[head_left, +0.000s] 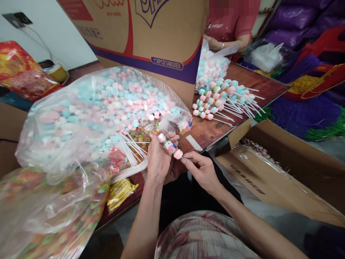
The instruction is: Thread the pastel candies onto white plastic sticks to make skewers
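Observation:
A candy skewer (170, 146) of pink and white marshmallows, partly covered by a printed clear wrapper, sits in front of me. My left hand (159, 158) is closed around its side and upper part. At the lower end, just below the last pink marshmallow, my right hand (201, 168) has thumb and forefinger pinched together, probably on the stick, which is barely visible. Beside my left hand lie white sticks (132, 149) and colourful ring candies (142, 135). Behind them rests a large clear bag of pink, blue and white marshmallows (107, 93).
Finished-looking skewers (215, 99) are piled at the table's right. An open carton (256, 172) stands below on the right. Gold twist ties (121, 192) and a bag of ring candies (48, 216) lie left. Behind a big cardboard box (151, 43), another person (229, 32) sits.

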`<state>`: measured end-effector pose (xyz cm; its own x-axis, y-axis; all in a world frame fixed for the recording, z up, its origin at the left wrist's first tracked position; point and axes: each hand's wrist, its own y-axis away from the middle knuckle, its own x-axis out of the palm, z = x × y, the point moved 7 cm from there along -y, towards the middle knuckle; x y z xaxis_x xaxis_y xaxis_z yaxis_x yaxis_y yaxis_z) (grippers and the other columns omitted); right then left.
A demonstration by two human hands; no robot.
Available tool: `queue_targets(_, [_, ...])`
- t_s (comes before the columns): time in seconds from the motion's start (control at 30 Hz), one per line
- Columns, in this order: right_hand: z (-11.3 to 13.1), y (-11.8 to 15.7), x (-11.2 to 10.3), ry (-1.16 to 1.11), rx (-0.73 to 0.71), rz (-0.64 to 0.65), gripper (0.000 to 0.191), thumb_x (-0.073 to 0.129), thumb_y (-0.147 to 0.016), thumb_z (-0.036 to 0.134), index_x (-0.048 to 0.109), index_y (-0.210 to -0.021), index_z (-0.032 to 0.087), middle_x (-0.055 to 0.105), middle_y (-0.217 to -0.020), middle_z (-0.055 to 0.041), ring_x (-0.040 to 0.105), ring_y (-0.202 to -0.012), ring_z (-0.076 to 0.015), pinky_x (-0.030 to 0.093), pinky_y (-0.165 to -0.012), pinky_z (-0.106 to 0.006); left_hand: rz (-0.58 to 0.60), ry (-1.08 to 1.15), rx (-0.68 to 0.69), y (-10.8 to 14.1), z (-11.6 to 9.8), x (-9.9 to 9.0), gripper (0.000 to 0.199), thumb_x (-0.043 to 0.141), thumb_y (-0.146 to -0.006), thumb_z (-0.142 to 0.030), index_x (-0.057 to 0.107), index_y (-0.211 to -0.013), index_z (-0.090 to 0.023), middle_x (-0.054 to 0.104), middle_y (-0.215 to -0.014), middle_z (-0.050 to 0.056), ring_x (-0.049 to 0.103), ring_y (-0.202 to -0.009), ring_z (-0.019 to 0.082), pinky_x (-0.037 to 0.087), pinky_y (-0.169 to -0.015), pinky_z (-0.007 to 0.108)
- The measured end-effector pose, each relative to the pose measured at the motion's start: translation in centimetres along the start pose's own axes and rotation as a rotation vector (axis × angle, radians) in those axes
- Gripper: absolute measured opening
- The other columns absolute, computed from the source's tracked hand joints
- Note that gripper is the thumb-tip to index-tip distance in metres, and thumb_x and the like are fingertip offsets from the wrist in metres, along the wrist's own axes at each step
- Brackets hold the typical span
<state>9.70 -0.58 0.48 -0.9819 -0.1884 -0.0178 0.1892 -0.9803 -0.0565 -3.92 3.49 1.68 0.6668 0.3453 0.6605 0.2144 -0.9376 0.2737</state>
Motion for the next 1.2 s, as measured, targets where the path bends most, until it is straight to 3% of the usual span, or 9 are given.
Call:
queue_targets(0.17, [-0.9, 0.6, 1.5, -0.504, 0.271, 0.094, 0.023, 0.066, -0.088, 0.035, 0.063, -0.078, 0.015, 0.031, -0.048, 0.01, 0.019, -0.044, -0.0047, 0.017, -0.044, -0.021, 0.045, 0.042, -0.028, -0.1, 0.3, 0.6, 0.04, 0.056, -0.09, -0.056, 0.057, -0.079, -0.018, 0.06, -0.074, 0.001, 0.061, -0.067, 0.011, 0.052, -0.069, 0.023])
queue_targets(0.3, [-1.2, 1.4, 3.2, -0.924, 0.462, 0.223, 0.019, 0.071, -0.084, 0.03, 0.061, -0.077, 0.015, 0.024, -0.043, 0.0137, 0.01, -0.039, -0.0024, 0.014, -0.039, -0.018, 0.102, 0.102, -0.024, 0.0, 0.6, 0.9, 0.039, 0.056, -0.09, -0.055, 0.055, -0.078, -0.019, 0.057, -0.074, 0.0, 0.056, -0.065, 0.01, 0.051, -0.071, 0.023])
queue_targets(0.5, [-2.3, 2.2, 3.9, -1.14, 0.567, 0.282, 0.019, 0.076, -0.079, 0.025, 0.061, -0.079, 0.014, 0.02, -0.041, 0.0158, 0.002, -0.037, -0.0018, 0.012, -0.035, -0.015, 0.13, 0.129, -0.025, 0.2, 0.6, 1.0, 0.036, 0.056, -0.091, -0.053, 0.055, -0.08, -0.019, 0.054, -0.074, -0.001, 0.055, -0.067, 0.009, 0.051, -0.073, 0.022])
queue_targets(0.6, [-2.5, 2.3, 4.2, -1.087, 0.559, 0.291, 0.021, 0.075, -0.081, 0.027, 0.059, -0.075, 0.015, 0.021, -0.042, 0.0153, 0.004, -0.037, -0.0016, 0.012, -0.036, -0.016, 0.149, 0.088, -0.003, 0.4, 0.4, 1.2, 0.036, 0.056, -0.091, -0.054, 0.055, -0.081, -0.02, 0.052, -0.072, -0.001, 0.052, -0.063, 0.009, 0.049, -0.064, 0.02])
queue_targets(0.73, [-2.0, 1.3, 3.7, -0.826, 0.412, 0.168, 0.025, 0.071, -0.084, 0.035, 0.059, -0.075, 0.016, 0.028, -0.043, 0.0131, 0.013, -0.038, -0.0024, 0.016, -0.04, -0.018, 0.195, 0.036, -0.001, 0.9, 1.0, 1.4, 0.034, 0.056, -0.091, -0.053, 0.057, -0.086, -0.019, 0.049, -0.068, -0.002, 0.047, -0.057, 0.008, 0.042, -0.051, 0.019])
queue_targets(0.93, [0.2, 0.2, 1.7, -0.207, 0.085, -0.038, 0.022, 0.061, -0.092, 0.038, 0.063, -0.08, 0.018, 0.039, -0.053, 0.0072, 0.031, -0.046, -0.0074, 0.026, -0.045, -0.022, 0.236, 0.003, -0.032, 1.7, 1.8, 0.9, 0.03, 0.062, -0.089, -0.048, 0.06, -0.09, -0.018, 0.059, -0.074, 0.001, 0.061, -0.069, 0.012, 0.05, -0.064, 0.024])
queue_targets(1.1, [1.3, 0.1, 0.8, 0.011, -0.055, -0.036, 0.021, 0.059, -0.092, 0.033, 0.065, -0.079, 0.018, 0.049, -0.063, 0.0029, 0.039, -0.055, -0.0096, 0.032, -0.051, -0.024, 0.128, -0.027, -0.036, 0.8, 0.2, -0.4, 0.036, 0.062, -0.087, -0.054, 0.063, -0.094, -0.019, 0.07, -0.095, 0.006, 0.069, -0.087, 0.018, 0.052, -0.072, 0.027])
queue_targets(1.2, [1.0, 0.2, 0.6, 0.034, -0.051, -0.03, 0.02, 0.059, -0.092, 0.032, 0.065, -0.079, 0.018, 0.051, -0.066, 0.0023, 0.04, -0.057, -0.0099, 0.032, -0.053, -0.024, 0.017, 0.041, 0.007, -0.2, -1.1, -1.3, 0.031, 0.065, -0.087, -0.049, 0.063, -0.088, -0.018, 0.069, -0.084, 0.002, 0.068, -0.083, 0.014, 0.052, -0.073, 0.025])
